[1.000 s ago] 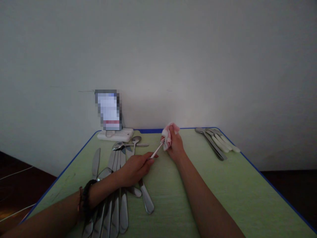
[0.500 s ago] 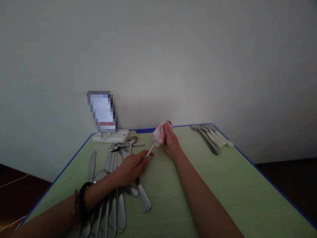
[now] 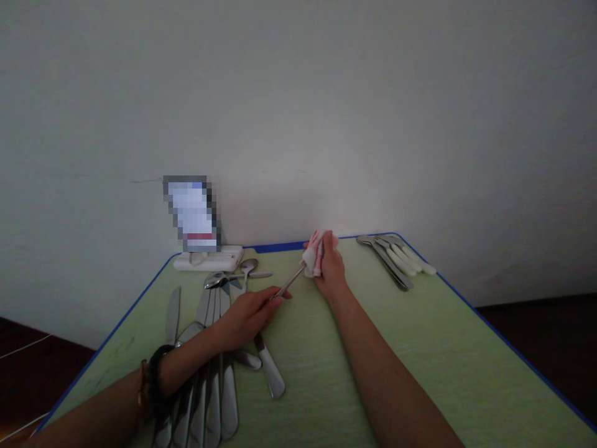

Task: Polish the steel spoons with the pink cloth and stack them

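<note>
My left hand (image 3: 249,316) is closed in a pinch on the thin handle of a metal piece of cutlery (image 3: 295,278). Its far end goes into a crumpled pink-and-white cloth (image 3: 316,256), which hides what kind of utensil it is. My right hand (image 3: 332,269) is wrapped round that cloth, with the utensil's end inside it. Under and beside my left forearm lie several metal utensils with broad handles (image 3: 228,398). A spoon (image 3: 249,266) lies beyond my left hand, and a table knife (image 3: 173,314) lies to its left.
A phone with a blurred screen (image 3: 192,214) leans on the wall above a white device (image 3: 209,257) at the back left. Several spoons and forks, some with white handles (image 3: 405,258), lie together at the back right of the green table (image 3: 429,361). The wall (image 3: 373,124) rises behind.
My right hand and the cloth have shifted slightly right, uncovering more of the utensil's handle. The dark end showing past the cloth is now hidden. My left hand has hardly moved.
</note>
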### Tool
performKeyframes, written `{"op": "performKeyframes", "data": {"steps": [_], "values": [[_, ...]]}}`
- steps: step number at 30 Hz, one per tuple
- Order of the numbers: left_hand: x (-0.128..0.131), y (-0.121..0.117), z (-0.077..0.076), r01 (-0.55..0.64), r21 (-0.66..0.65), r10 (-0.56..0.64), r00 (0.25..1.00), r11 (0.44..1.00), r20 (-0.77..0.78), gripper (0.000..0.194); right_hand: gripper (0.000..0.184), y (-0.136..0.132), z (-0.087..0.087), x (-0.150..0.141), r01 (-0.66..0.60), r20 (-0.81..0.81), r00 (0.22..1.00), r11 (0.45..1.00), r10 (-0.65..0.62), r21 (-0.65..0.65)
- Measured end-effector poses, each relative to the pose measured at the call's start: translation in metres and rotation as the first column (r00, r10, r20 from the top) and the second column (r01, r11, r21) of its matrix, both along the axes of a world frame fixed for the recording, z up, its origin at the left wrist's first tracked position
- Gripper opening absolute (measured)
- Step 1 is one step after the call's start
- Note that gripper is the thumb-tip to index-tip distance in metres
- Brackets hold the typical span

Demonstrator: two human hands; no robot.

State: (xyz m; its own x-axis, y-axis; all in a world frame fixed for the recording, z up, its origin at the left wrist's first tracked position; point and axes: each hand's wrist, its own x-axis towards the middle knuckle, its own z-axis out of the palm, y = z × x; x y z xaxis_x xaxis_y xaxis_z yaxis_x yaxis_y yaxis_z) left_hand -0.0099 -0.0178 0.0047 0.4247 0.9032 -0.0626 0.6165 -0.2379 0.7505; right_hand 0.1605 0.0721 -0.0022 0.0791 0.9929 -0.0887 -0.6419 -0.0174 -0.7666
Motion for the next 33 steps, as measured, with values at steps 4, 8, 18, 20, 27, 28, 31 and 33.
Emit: {"op": "performKeyframes", "data": {"steps": [4,8,18,20,27,28,31,33], "values": [[-0.001,0.0,0.001,0.026,-0.05,-0.024,0.998,0.998,0.049,0.044,0.043,-0.002,0.0,0.001,0.0,0.124,0.992,0.999,-0.005,0.042],[0.0,-0.001,0.005,0.043,-0.044,-0.041,0.998,0.998,0.04,0.044,0.047,-0.001,-0.002,0.0,-0.023,0.168,0.986,0.999,0.014,0.048],[0.001,0.0,0.003,0.002,-0.072,0.005,0.996,0.997,0.087,0.047,0.051,-0.022,-0.008,-0.037,0.039,0.129,0.991,0.999,-0.034,-0.035],[0.001,0.0,0.003,-0.003,-0.059,0.008,0.997,0.998,0.082,0.046,0.051,-0.024,-0.009,-0.04,0.008,0.136,0.991,1.0,-0.007,-0.007],[-0.001,0.0,0.0,0.011,-0.069,-0.002,0.993,0.998,0.122,0.047,0.044,-0.014,-0.007,-0.024,0.032,0.116,0.993,0.998,-0.038,0.049],[-0.002,0.0,-0.001,0.015,-0.074,-0.005,0.992,0.997,0.13,0.046,0.043,-0.011,-0.007,-0.019,0.054,0.141,0.988,0.997,-0.062,0.059],[-0.004,0.001,-0.002,0.034,-0.106,-0.016,0.986,0.994,0.167,0.046,0.038,-0.003,-0.008,-0.003,0.121,0.287,0.946,0.986,-0.148,0.11],[-0.004,0.002,-0.002,0.045,-0.132,-0.017,0.979,0.99,0.202,0.048,0.038,0.0,-0.009,0.006,0.088,0.333,0.935,0.989,-0.124,0.122]]}}
